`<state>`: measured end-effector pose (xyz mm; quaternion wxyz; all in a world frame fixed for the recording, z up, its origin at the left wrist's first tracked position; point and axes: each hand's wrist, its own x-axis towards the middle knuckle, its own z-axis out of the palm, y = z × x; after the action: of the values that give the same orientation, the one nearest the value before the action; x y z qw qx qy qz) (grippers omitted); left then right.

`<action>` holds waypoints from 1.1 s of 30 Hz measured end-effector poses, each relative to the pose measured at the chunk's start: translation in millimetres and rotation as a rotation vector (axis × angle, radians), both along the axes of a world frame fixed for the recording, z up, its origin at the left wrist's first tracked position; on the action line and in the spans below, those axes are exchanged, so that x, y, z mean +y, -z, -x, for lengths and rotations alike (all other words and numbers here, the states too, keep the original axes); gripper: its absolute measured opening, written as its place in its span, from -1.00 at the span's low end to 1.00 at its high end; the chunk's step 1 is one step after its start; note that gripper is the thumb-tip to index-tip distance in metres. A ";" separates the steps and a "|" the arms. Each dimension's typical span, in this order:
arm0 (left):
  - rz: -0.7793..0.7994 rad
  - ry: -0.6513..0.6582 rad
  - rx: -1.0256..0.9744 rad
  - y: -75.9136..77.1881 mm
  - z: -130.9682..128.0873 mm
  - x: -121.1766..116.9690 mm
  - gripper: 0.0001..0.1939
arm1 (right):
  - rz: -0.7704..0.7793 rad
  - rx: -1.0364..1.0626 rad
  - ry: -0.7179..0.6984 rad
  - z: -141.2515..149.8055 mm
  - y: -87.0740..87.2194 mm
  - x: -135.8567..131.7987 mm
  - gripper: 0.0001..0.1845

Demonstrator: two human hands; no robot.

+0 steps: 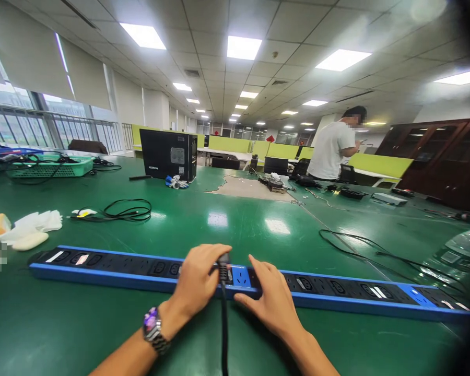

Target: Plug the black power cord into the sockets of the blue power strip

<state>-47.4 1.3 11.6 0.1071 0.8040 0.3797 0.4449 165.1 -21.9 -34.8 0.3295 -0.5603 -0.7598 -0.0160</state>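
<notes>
A long blue and black power strip (337,303) lies across the green table before me, its rows of sockets facing up. My left hand (196,279), wearing a wristwatch (152,328), is closed around a black plug (224,261) over the strip's middle. From the plug, a black cord (224,329) runs down toward me. Whether the prongs sit in a socket is hidden. Just right of a blue socket section (241,277), my right hand (272,297) grips the strip across its width, thumb at the near edge and fingers over the far side.
Coiled black cables (127,210) lie at the left, near white tissues (35,227). Farther back are a green basket (68,167), a black computer case (166,154) and gloves (176,181). A clear bottle (456,256) is at the right. Beyond the table stands a person (331,149).
</notes>
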 end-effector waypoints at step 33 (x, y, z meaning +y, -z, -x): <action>0.268 -0.095 0.212 20.0 69.4 -2.6 -0.07 | 0.043 0.283 -0.175 -0.9 -14.3 8.2 -0.71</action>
<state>-116.8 -1.3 -8.3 0.1518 0.8062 0.4822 0.3073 166.0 -13.8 -20.5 0.4214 -0.4955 -0.7518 0.1081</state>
